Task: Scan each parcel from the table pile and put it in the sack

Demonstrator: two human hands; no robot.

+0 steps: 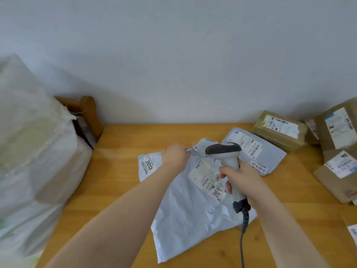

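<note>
A large grey poly-bag parcel (189,213) lies on the wooden table (119,171), its white label facing up. My left hand (175,154) grips the parcel's far top edge. My right hand (241,178) holds a grey and white handheld scanner (224,151) by its handle, with the scanner's head over the parcel's top. A second grey bag parcel (148,165) lies under it at the left, marked 2013. A third grey bag (257,149) lies behind the scanner. The big white woven sack (32,151) stands at the left of the table.
Brown cardboard boxes are stacked at the back right (280,130) and along the right edge (340,151). The scanner's coiled cable (243,235) runs down toward the table's near edge. A wooden chair back (88,113) shows behind the sack. A white wall backs the table.
</note>
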